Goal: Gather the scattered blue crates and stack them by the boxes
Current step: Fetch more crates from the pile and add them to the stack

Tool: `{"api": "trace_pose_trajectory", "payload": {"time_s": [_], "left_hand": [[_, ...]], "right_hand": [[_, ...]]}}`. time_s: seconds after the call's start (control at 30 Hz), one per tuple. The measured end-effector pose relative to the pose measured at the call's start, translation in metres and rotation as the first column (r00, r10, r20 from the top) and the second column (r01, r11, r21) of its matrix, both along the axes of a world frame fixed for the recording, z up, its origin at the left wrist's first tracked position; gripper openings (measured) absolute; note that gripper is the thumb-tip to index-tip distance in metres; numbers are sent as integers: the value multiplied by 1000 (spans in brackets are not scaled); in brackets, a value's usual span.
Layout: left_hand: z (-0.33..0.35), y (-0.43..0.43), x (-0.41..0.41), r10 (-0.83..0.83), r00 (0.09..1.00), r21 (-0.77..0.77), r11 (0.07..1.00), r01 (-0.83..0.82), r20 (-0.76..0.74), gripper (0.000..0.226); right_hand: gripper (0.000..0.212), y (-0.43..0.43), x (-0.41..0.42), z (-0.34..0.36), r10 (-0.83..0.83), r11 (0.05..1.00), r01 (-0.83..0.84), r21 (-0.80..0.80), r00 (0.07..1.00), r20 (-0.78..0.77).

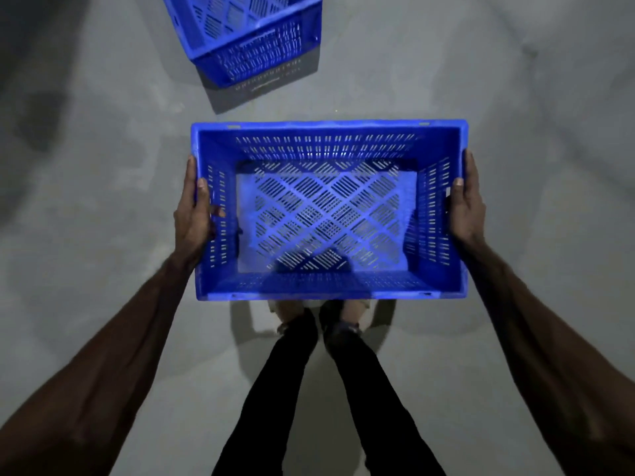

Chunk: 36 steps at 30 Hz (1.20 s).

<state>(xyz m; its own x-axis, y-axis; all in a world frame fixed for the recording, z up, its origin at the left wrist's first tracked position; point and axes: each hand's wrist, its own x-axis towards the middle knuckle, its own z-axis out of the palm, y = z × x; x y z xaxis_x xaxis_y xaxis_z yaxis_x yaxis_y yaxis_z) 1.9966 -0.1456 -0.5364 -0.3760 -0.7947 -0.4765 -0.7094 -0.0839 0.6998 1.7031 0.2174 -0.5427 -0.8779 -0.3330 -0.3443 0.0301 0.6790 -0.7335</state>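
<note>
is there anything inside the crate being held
No, the held crate is empty: its slotted bottom shows bare between the left hand and right hand gripping its short sides.

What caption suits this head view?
Left hand and right hand grip the short ends of an empty blue crate; a second crate sits on the floor.
</note>
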Motion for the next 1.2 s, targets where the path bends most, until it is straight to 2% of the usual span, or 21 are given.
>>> {"api": "trace_pose_trajectory", "payload": {"time_s": [0.07,0.2,0.3,0.5,0.63,0.87,1.03,1.2], "left_hand": [[52,0,11,22,1000,16,1000,-22,0,50],[156,-1,25,39,997,59,998,-36,-61,55],[251,-4,25,34,994,72,997,-27,-105,57],[412,-8,14,-15,990,-51,999,8,-139,53],[487,-8,12,-37,980,-101,995,18,-195,54],[546,-19,-11,-129,950,-142,986,91,-283,58],[574,-18,-61,-216,928,-196,967,161,-303,60],[574,1,-118,-257,915,-165,963,214,-310,58]], "right_hand": [[52,3,3,53,-32,999,33,-22,998,46],[50,8,11,162,-132,981,160,-108,964,232],[50,14,15,265,-145,959,209,-190,941,306],[50,19,29,429,-137,946,188,-265,970,200],[49,22,38,512,-152,947,173,-270,984,95],[49,38,48,571,-254,894,259,-367,965,63],[48,53,44,585,-345,846,347,-405,935,79],[51,79,7,585,-416,828,408,-385,907,67]]}}
